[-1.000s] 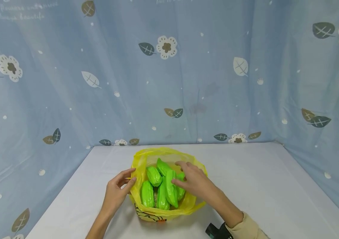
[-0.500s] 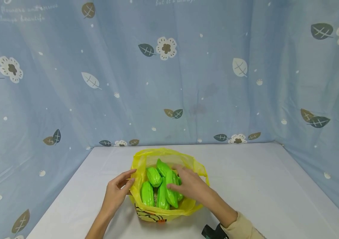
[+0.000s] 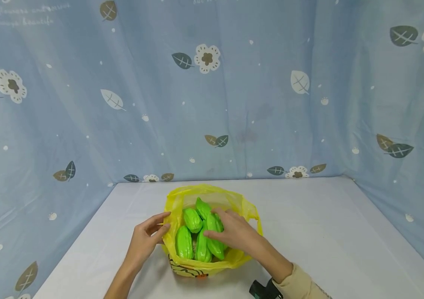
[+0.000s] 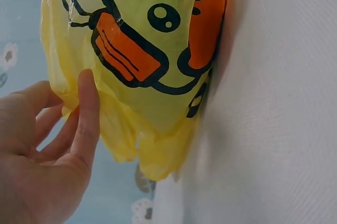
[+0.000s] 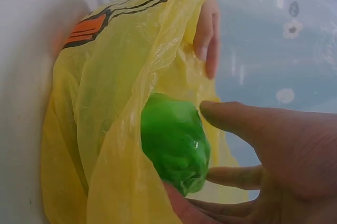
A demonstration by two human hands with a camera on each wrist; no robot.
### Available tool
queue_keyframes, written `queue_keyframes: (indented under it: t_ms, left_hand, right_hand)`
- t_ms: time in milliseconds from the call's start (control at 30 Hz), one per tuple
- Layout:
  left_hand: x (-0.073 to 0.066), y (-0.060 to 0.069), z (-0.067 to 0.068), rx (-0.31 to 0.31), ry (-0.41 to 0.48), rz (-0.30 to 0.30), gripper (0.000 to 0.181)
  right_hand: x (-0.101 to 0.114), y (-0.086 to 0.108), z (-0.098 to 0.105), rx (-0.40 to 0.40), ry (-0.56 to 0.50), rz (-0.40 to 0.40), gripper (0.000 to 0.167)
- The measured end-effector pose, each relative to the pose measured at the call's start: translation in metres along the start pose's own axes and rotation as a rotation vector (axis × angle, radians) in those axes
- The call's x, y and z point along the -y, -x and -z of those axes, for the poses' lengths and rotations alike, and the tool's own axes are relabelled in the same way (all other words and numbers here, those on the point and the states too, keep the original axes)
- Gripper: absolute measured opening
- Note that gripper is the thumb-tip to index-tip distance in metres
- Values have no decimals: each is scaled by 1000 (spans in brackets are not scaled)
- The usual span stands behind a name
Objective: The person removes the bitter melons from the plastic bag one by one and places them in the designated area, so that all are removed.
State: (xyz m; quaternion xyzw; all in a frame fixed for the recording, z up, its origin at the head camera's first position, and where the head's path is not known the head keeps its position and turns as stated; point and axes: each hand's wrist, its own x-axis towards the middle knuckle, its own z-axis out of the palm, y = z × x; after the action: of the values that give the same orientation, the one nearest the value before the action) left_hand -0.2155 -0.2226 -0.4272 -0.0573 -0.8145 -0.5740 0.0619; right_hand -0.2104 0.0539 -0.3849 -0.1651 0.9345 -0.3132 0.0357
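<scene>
A yellow plastic bag stands open-mouthed on the table, with several glossy green ribbed vegetables inside, elongated like bitter melons. At its left rim my left hand pinches the plastic between thumb and fingers; in the left wrist view that hand holds the bag's edge. Inside the mouth, my right hand has its thumb and fingers on either side of the rightmost green ribbed vegetable. The right wrist view shows the fingers around its lumpy end. Some fingertips are hidden behind it.
White cloth covers the table. Behind it hangs a blue curtain with leaf and flower prints. A black device sits by the right sleeve. The bag's side carries a cartoon print.
My right hand has moved left and closed in around the rightmost green ribbed vegetable. The left hand stays at the bag's rim, and the bag has hardly shifted.
</scene>
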Motion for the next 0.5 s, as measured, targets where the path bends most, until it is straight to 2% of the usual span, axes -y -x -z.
queue_keyframes:
  t_ms: [300, 500]
  left_hand:
    - [0, -5, 3, 21, 13, -46, 38]
    - [-1, -19, 8, 88, -23, -64, 39]
  right_hand:
    - [-1, 0, 1, 1, 11, 23, 68]
    - [-2, 1, 4, 7, 2, 34, 68]
